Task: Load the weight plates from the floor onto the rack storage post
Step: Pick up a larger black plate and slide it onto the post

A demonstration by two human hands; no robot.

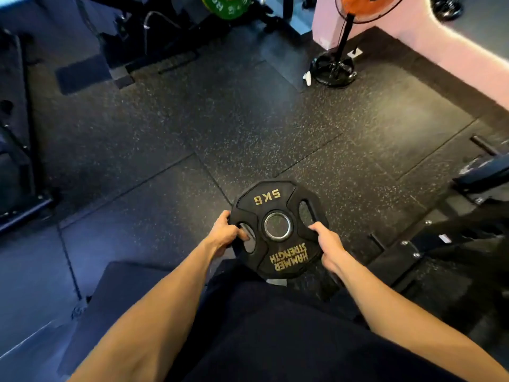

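Open rubber floor (248, 119) ahead of weight plate (278, 230), fan base (333, 68) far right ahead, black machine frame (440, 244) close on right, rack frame (16, 161) along left edge

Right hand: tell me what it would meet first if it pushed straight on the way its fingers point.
The right hand grips the 5 kg plate at its rim, pointing up-left. Going on, it would probably meet the plate's steel centre ring first, though depth is hard to judge.

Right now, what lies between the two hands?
In the head view, the 5 kg weight plate: the left hand and right hand grip its opposite sides.
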